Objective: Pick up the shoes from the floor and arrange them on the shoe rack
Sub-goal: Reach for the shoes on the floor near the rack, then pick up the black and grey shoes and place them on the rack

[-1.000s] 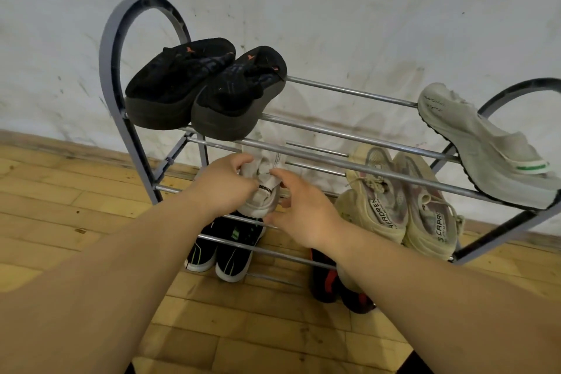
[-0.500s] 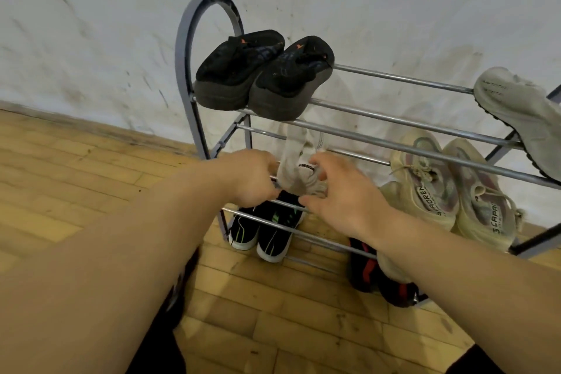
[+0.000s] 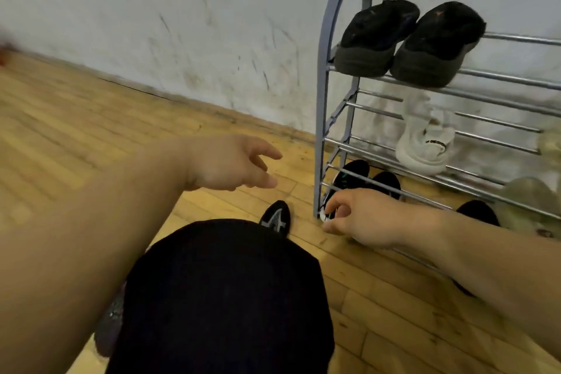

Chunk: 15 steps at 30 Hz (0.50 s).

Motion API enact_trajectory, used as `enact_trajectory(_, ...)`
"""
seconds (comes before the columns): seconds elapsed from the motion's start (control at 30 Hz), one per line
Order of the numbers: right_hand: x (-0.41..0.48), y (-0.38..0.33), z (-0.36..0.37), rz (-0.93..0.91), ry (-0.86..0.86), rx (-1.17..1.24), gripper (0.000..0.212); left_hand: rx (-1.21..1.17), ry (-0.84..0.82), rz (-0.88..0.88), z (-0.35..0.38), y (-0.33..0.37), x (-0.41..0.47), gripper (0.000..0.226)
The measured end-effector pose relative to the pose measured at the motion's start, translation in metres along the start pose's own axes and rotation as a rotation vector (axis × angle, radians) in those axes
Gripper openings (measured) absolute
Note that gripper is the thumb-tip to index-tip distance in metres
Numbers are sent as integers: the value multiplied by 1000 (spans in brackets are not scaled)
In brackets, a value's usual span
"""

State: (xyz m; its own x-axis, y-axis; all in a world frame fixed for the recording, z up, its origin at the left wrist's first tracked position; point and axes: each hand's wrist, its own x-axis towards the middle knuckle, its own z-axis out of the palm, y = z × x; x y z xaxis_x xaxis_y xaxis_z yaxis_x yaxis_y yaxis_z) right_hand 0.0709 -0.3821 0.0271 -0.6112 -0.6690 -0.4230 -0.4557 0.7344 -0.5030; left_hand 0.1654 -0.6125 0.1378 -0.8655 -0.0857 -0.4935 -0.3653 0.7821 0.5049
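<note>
Your left hand (image 3: 230,164) hovers above the floor (image 3: 91,130), fingers loosely apart; your right hand (image 3: 361,222) curls its fingers beside the black shoe (image 3: 352,170) low in the rack (image 3: 325,85), grip unclear.

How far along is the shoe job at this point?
Done: black pair on the top shelf, white shoe on the middle, black-green pair lowest. In hand: nothing; left hand and right hand are empty. Left: unclear, no loose shoe shows on the floor.

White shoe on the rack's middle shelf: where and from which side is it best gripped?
Probably best to take the white shoe by its heel, coming from the rack's open front. It lies toe toward the wall, with its heel facing out between the bars.
</note>
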Motion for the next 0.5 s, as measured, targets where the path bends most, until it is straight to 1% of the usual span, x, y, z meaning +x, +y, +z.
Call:
enact_trajectory(0.07,31,-8,19,51,-21,19,47,-130,78,-53,14,-48,6,61)
enact_trajectory(0.13,65,-19,37,86,-60,31,42,-281,180,-130,35,-99,12,61)
enact_trajectory(0.23,113,-37,67,94,-151,65,51,-538,350,-304,82,-170,17,60)
enact_trajectory(0.33,155,-52,107,108,-232,60,49,-672,483,-512,133,-228,16,60)
enact_trajectory(0.43,186,-71,146,98,-273,69,47,-788,546,-695,174,-275,9,64)
enact_trajectory(0.5,198,-85,168,57,-325,63,51,-798,571,-810,195,-301,1,68)
